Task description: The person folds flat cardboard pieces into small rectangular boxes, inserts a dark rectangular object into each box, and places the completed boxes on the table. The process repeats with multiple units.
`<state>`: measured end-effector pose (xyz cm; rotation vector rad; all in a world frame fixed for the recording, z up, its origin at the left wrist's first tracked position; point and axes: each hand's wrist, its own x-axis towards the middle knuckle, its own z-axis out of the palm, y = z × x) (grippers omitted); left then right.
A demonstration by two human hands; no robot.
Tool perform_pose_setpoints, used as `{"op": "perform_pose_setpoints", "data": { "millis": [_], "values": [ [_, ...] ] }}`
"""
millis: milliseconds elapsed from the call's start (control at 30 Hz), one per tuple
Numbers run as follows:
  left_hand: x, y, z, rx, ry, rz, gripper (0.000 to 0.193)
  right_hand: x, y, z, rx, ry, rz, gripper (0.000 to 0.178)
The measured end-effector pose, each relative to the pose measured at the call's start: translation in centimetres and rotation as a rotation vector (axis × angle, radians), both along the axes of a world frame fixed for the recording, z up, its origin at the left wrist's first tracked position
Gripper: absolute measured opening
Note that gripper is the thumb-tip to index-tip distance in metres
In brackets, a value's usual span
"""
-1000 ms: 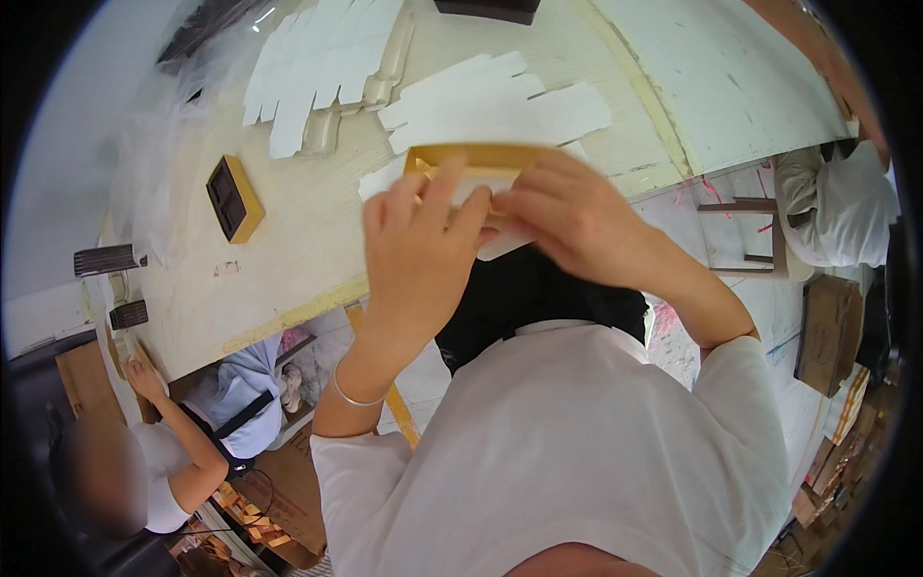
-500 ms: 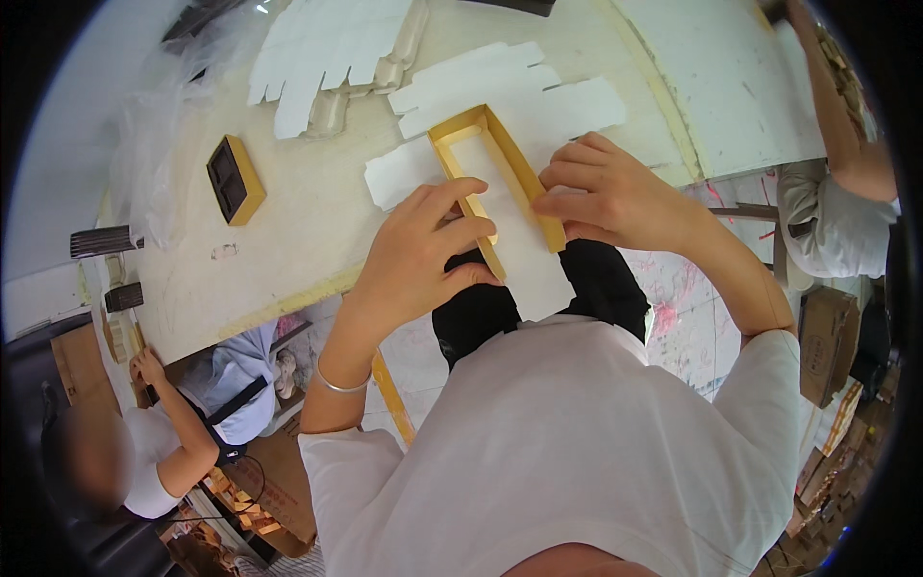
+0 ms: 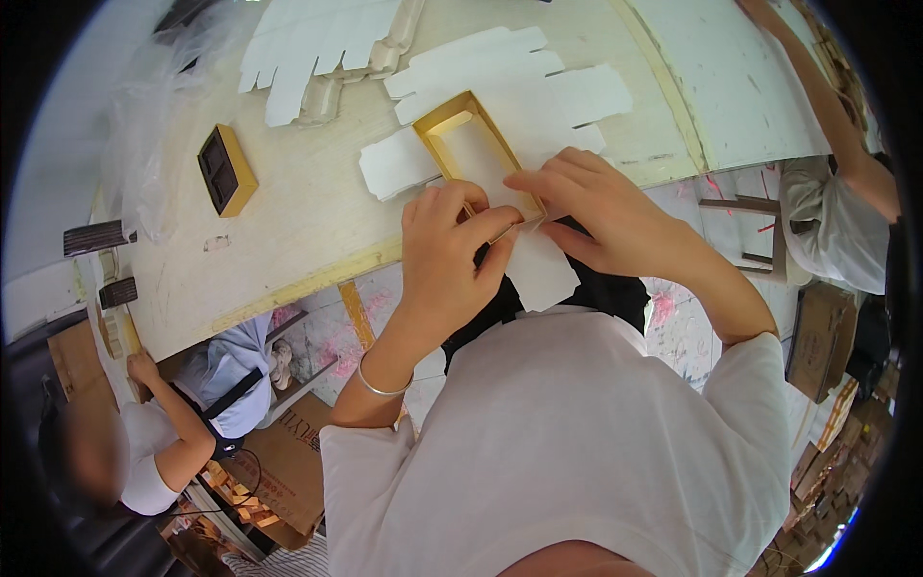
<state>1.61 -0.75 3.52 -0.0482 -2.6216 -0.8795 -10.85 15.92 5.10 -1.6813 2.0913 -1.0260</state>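
Observation:
A long gold box frame [image 3: 435,142] lies on a white die-cut card sheet [image 3: 396,163] at the near edge of the pale wooden table [image 3: 308,231]. My left hand [image 3: 450,252] pinches the frame's near end together with the white card. My right hand [image 3: 598,213] grips that same near end from the right, fingers curled over its corner. A white flap [image 3: 540,273] of the sheet hangs off the table edge below both hands.
A small gold box with a dark insert [image 3: 223,170] sits to the left. More white die-cut sheets [image 3: 308,46] lie at the far side. One person sits at lower left [image 3: 168,442], another at the right [image 3: 836,207]. Cardboard boxes [image 3: 288,462] stand on the floor.
The gold frame was first held up on edge, then laid flat on the white sheet. Both hands have since slid to its near end and closed on it.

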Motion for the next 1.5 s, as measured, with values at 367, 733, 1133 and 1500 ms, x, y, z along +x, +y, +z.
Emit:
{"op": "perform_pose_setpoints", "data": {
  "millis": [367,733,1133,1500],
  "values": [
    [0.3,-0.8,0.1,0.028,-0.164,-0.062,0.033,-0.5,0.6,-2.2,-0.277,0.167,0.12,0.024],
    [0.9,-0.7,-1.2,0.115,-0.036,-0.084,0.035,1.4,-1.0,-2.1,-0.372,-0.345,-0.047,0.037],
    [-0.3,-1.6,-3.0,0.268,0.201,-0.17,0.032,3.0,-0.7,-4.9,-0.253,-0.163,-0.127,0.028],
    [0.3,-0.9,-1.6,0.005,0.122,-0.063,0.019,2.4,-1.8,-1.6,-0.118,0.175,-0.125,0.009]
  ]
}}
